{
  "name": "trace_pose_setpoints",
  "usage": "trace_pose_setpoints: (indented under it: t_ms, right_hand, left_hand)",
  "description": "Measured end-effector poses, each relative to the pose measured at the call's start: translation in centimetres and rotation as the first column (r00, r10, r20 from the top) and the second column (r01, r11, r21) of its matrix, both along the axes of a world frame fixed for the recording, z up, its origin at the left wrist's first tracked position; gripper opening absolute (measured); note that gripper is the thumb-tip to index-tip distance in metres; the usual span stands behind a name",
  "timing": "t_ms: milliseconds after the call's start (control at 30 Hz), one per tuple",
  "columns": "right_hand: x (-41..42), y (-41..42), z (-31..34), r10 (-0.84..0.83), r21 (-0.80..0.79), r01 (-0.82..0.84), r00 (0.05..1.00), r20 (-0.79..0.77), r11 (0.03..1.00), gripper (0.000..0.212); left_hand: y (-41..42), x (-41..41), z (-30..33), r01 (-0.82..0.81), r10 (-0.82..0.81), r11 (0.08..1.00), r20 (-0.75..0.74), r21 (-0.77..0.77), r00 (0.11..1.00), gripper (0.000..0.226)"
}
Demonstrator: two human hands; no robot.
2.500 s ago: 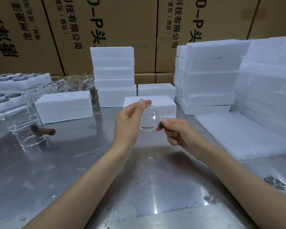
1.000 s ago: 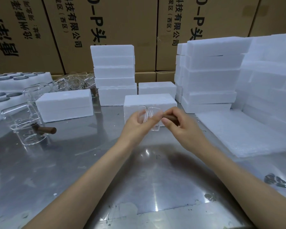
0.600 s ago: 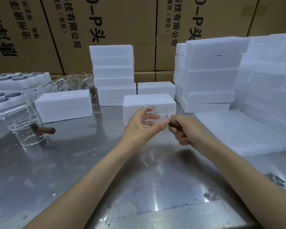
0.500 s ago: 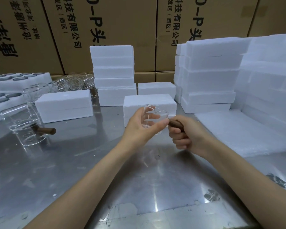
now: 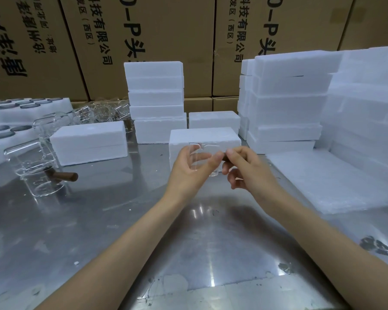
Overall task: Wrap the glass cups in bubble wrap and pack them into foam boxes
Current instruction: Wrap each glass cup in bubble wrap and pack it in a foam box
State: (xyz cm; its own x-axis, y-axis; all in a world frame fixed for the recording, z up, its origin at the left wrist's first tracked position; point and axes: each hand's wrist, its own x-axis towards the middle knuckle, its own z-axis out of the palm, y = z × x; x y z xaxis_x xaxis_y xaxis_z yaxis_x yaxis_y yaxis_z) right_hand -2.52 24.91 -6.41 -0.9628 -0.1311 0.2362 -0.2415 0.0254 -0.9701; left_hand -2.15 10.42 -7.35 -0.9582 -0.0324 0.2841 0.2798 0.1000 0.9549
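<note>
A clear glass cup [image 5: 207,158] with a dark wooden side handle is held above the steel table [image 5: 121,220] at the middle of the view. My left hand [image 5: 188,168] grips its glass body, fingers and thumb curled round it. My right hand [image 5: 244,168] pinches the brown handle, most of which is hidden under the fingers. A closed white foam box [image 5: 204,136] lies just behind the cup. A flat pile of white wrap sheets [image 5: 327,177] lies to the right of my right hand.
More glass cups with wooden handles [image 5: 45,175] stand at the left, beside another foam box [image 5: 90,144] and foam trays with round holes [image 5: 20,113]. Stacks of foam boxes [image 5: 155,101] rise behind and at the right [image 5: 289,101]. Cardboard cartons [image 5: 143,36] close off the back.
The cup has been turned from showing its round face toward me to sideways, and lowered a little. My right hand has shifted its hold on the wooden handle, with the lower fingers now looser.
</note>
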Motion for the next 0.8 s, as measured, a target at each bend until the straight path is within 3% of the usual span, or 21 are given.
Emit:
trace_pose_setpoints:
  t_ms: [133, 233, 333, 533, 667, 800]
  right_hand:
    - [-0.1, 0.2, 0.0, -0.003, -0.101, 0.008, 0.999, 0.049, 0.995, 0.020]
    - [-0.3, 0.6, 0.3, 0.066, -0.280, -0.024, 0.988, 0.141, 0.960, 0.020]
    - [-0.4, 1.1, 0.8, 0.152, -0.378, -0.082, 0.975, 0.159, 0.922, 0.020]
    - [-0.4, 1.2, 0.8, 0.151, -0.338, -0.088, 0.975, 0.165, 0.937, 0.022]
    - [-0.3, 0.8, 0.6, 0.035, -0.245, 0.020, 0.975, 0.218, 0.969, 0.044]
    - [-0.2, 0.4, 0.4, -0.027, -0.210, 0.060, 0.987, 0.160, 0.976, 0.064]
  left_hand:
    - [0.2, -0.1, 0.1, 0.044, -0.044, 0.999, 0.035, 0.000, 0.998, 0.069]
    - [-0.1, 0.0, 0.9, 0.139, -0.157, 0.979, 0.118, 0.151, 0.980, 0.049]
    - [-0.4, 0.3, 1.1, 0.239, -0.280, 0.941, 0.154, 0.240, 0.947, 0.061]
    - [-0.6, 0.2, 0.6, 0.321, -0.369, 0.907, 0.148, 0.271, 0.917, 0.054]
    - [-0.6, 0.2, 0.3, 0.203, -0.235, 0.943, 0.093, 0.264, 0.968, 0.053]
    - [-0.3, 0.4, 0.2, 0.120, -0.132, 0.960, 0.034, 0.253, 0.991, 0.060]
